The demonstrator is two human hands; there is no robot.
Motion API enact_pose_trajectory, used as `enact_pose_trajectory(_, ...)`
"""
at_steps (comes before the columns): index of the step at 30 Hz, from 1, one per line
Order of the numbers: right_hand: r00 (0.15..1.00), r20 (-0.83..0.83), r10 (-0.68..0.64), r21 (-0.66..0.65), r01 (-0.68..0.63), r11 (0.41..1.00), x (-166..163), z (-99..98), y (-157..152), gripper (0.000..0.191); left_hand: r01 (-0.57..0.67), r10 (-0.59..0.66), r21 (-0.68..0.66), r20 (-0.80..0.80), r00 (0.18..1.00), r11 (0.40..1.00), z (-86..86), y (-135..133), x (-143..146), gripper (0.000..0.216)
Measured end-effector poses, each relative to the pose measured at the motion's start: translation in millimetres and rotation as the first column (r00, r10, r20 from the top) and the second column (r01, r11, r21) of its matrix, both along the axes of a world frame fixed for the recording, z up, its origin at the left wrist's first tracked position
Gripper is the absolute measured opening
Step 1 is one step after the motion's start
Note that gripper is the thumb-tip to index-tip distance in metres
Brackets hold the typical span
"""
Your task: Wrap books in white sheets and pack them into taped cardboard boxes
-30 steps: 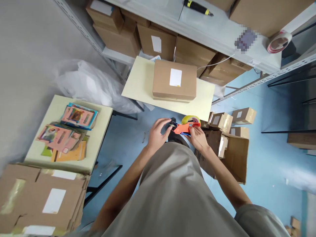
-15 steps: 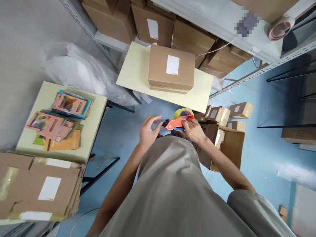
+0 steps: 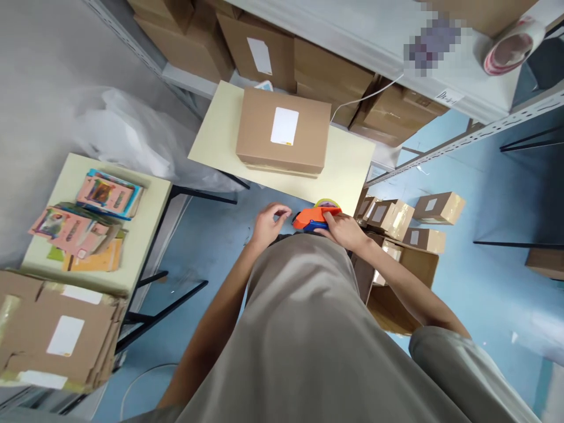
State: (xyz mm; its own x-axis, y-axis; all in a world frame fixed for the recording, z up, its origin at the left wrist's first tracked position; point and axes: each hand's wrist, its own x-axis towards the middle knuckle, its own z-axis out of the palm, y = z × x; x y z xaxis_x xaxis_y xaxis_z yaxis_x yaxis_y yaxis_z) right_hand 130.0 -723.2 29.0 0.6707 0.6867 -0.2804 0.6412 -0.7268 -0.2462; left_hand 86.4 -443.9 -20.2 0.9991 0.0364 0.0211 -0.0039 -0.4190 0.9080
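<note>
My right hand point(image 3: 344, 229) grips an orange tape dispenser point(image 3: 311, 217) with a yellowish tape roll point(image 3: 326, 203), held in front of my body. Beside the dispenser's front end is my left hand point(image 3: 267, 222), its fingers curled in a pinch; whether anything is between them I cannot make out. Just beyond both hands stands a small cream table point(image 3: 348, 167) carrying a closed brown cardboard box point(image 3: 259, 132) with a white label point(image 3: 284, 126).
A second cream table point(image 3: 141, 226) at left holds stacks of colourful books point(image 3: 83, 220). Flattened cardboard point(image 3: 57, 329) lies at lower left. Metal shelving point(image 3: 335, 41) with cartons fills the back. Small boxes point(image 3: 409, 220) sit on the blue floor at right; a white plastic bag point(image 3: 118, 132) lies at left.
The view has shifted, so the table and box now sit more to the left. My left hand's fingers have curled closer together by the dispenser's front end. My right hand keeps its hold.
</note>
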Motion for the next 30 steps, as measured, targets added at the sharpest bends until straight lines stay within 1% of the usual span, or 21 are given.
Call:
enact_pose_trajectory(4,0.996,-0.082,-0.034,-0.150,0.022,0.988,36.3,-0.2,-37.9,0.071,0.015,-0.019,-0.040,-0.100,0.995,0.999,-37.2,-42.2,37.9,0.022)
enact_pose_trajectory(6,0.993,-0.106,-0.055,-0.210,0.031,0.977,52.5,-3.9,-60.8,0.070,-0.008,0.002,-0.049,-0.116,0.993,0.999,-53.1,-54.4,56.1,0.020)
enact_pose_trajectory(8,0.990,-0.112,-0.091,-0.267,0.058,0.962,67.4,-10.8,-86.5,0.068,-0.065,0.062,-0.030,-0.118,0.991,0.997,-68.5,-56.1,73.3,0.018)
enact_pose_trajectory(11,0.982,-0.087,-0.168,-0.336,0.130,0.933,87.3,-27.2,-123.8,0.068,-0.198,0.201,0.035,-0.138,0.970,0.980,-91.4,-46.1,95.8,0.015)
enact_pose_trajectory(14,0.970,-0.052,-0.237,-0.378,0.200,0.904,104.2,-48.5,-144.9,0.065,-0.305,0.316,0.085,-0.177,0.932,0.949,-110.7,-39.7,114.3,0.012)
enact_pose_trajectory(17,0.955,-0.047,-0.292,-0.379,0.253,0.890,117.0,-69.4,-144.7,0.065,-0.395,0.408,0.108,-0.189,0.893,0.913,-122.9,-45.1,130.4,0.011)
enact_pose_trajectory(20,0.940,-0.051,-0.338,-0.354,0.299,0.886,126.4,-83.4,-134.5,0.069,-0.473,0.493,0.138,-0.203,0.846,0.870,-128.9,-52.1,143.3,0.010)
enact_pose_trajectory(24,0.930,-0.064,-0.363,-0.353,0.319,0.880,136.7,-89.9,-124.2,0.071,-0.505,0.534,0.173,-0.253,0.807,0.845,-134.7,-53.5,155.0,0.006)
enact_pose_trajectory(27,0.927,-0.075,-0.366,-0.361,0.317,0.877,143.6,-92.3,-120.3,0.070,-0.534,0.558,0.164,-0.269,0.785,0.830,-139.4,-53.8,162.5,0.006)
enact_pose_trajectory(30,0.923,-0.075,-0.378,-0.369,0.326,0.870,149.5,-96.5,-117.7,0.074,-0.561,0.582,0.161,-0.290,0.760,0.812,-141.1,-56.7,168.5,0.007)
